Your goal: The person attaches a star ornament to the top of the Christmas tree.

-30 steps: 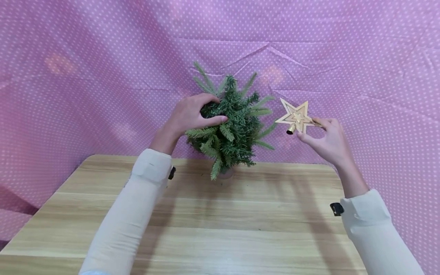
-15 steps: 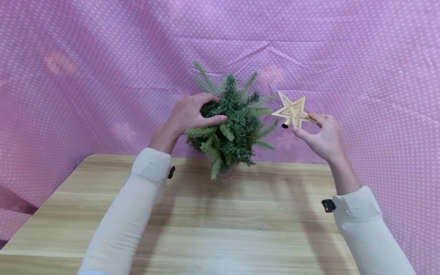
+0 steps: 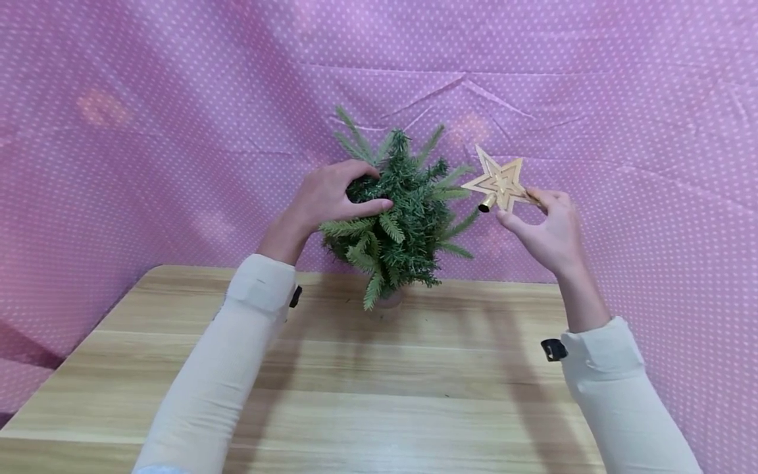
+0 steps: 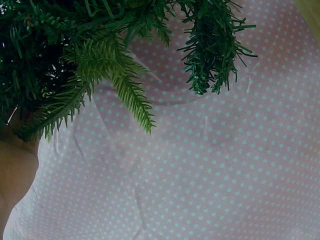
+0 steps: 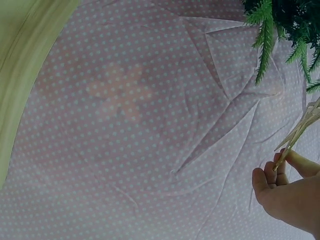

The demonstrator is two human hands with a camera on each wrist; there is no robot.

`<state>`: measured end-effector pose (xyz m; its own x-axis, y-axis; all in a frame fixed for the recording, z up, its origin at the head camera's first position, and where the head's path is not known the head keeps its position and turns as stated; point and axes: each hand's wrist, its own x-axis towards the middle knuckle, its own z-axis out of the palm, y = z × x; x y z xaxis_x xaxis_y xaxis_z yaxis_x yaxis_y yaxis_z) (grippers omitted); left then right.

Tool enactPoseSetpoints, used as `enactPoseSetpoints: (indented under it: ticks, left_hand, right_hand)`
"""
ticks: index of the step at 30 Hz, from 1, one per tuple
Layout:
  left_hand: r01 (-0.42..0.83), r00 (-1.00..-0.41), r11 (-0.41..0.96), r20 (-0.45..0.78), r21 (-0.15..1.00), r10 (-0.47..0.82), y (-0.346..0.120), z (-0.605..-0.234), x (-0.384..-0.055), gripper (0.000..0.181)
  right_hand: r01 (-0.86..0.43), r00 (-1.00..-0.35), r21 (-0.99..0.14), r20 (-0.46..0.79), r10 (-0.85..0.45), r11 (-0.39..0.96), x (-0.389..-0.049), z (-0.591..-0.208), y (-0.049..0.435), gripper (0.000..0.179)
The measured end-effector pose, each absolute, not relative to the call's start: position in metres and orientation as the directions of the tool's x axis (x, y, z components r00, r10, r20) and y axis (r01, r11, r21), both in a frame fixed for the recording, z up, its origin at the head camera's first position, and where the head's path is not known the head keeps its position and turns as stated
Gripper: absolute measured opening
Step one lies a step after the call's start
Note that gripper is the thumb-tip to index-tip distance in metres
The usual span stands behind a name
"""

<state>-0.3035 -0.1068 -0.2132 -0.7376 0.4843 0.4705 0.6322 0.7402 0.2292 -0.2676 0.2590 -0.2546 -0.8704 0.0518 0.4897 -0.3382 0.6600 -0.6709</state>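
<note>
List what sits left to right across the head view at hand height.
left hand gripping the small green tree → gold star topper → right hand pinching the star, all before the pink dotted cloth.

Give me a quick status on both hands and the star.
Left hand grips the small tree. Right hand pinches the gold star, beside the treetop, not touching. Nothing between them.
</note>
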Motion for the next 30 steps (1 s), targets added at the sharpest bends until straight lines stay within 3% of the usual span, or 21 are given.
enactPoseSetpoints:
  ticks: [30]
  left_hand:
    - [0.646,-0.717,0.734,0.497,0.208,0.489,-0.106,-0.216,-0.306,0.064]
  right_hand:
    - [-0.316,-0.865,-0.661,0.495,0.080,0.680,-0.277,-0.233,0.227,0.089]
